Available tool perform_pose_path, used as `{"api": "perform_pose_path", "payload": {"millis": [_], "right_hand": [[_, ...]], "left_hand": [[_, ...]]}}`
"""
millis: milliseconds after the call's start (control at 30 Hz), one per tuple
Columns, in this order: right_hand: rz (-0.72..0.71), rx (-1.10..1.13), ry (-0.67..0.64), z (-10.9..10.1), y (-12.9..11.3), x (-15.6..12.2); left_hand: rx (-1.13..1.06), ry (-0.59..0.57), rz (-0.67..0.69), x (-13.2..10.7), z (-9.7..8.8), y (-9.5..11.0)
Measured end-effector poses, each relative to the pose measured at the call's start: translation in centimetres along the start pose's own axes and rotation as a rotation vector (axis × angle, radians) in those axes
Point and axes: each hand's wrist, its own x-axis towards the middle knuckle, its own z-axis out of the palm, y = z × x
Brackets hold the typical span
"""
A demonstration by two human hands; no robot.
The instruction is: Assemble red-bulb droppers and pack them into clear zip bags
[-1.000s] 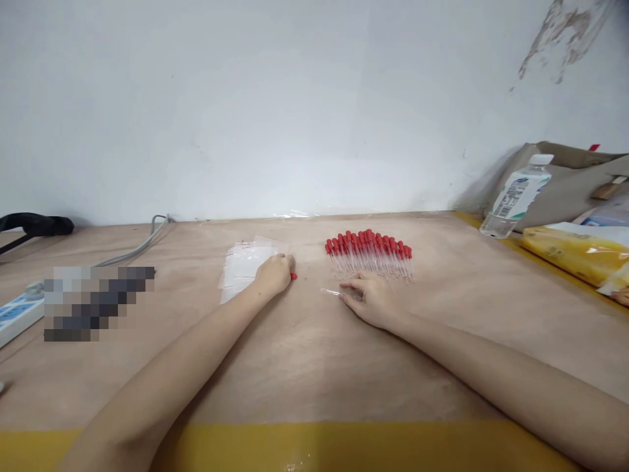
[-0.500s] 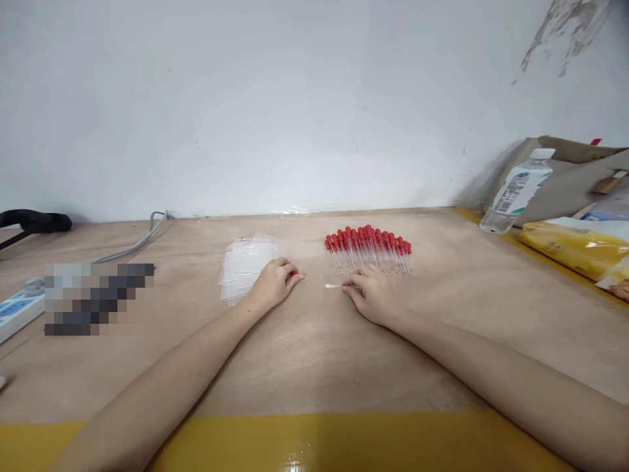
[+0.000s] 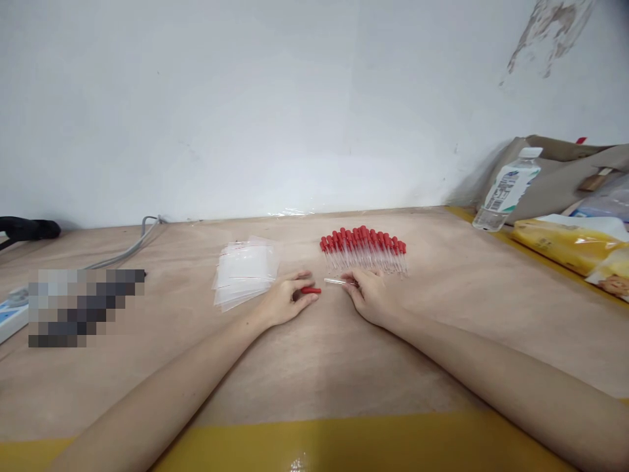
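Note:
My left hand (image 3: 287,300) rests on the table and pinches a small red rubber bulb (image 3: 311,290) between thumb and fingers. My right hand (image 3: 369,293) holds a thin clear glass tube (image 3: 337,281) that points left toward the bulb. The tube's tip and the bulb are a short gap apart. Just behind my right hand lies a row of several assembled droppers with red bulbs (image 3: 363,248). A stack of small clear zip bags (image 3: 246,275) lies left of my left hand.
A water bottle (image 3: 506,190) leans against a brown bag (image 3: 565,174) at the back right, with yellow packets (image 3: 565,246) beside it. A power strip (image 3: 12,311) and grey cable (image 3: 130,246) lie at the left. Yellow tape (image 3: 344,442) edges the table front.
My left hand has slid right from the bags with the red bulb, toward my right hand. The right hand lifted the glass tube and turned it toward the bulb.

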Motion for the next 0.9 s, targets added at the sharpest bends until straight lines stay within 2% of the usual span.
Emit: {"api": "perform_pose_path", "payload": {"millis": [67, 200, 267, 500, 767, 900], "right_hand": [[-0.047, 0.018, 0.016, 0.2, 0.2, 0.0], [-0.144, 0.063, 0.060, 0.1, 0.2, 0.0], [-0.173, 0.088, 0.079, -0.1, -0.1, -0.1], [-0.238, 0.186, 0.041, -0.4, -0.3, -0.1], [-0.219, 0.277, -0.021, -0.3, -0.1, 0.2], [-0.203, 0.377, -0.076, -0.2, 0.2, 0.4]], "left_hand": [[-0.014, 0.001, -0.014, 0.2, 0.3, -0.2], [-0.118, 0.118, -0.045, 0.5, 1.0, -0.3], [-0.191, 0.140, -0.086, 0.5, 1.2, -0.2], [-0.354, 0.107, -0.091, 0.3, 1.6, -0.2], [-0.379, 0.109, -0.112, 0.3, 1.9, -0.5], [-0.392, 0.064, -0.094, 0.2, 1.6, -0.2]]}}
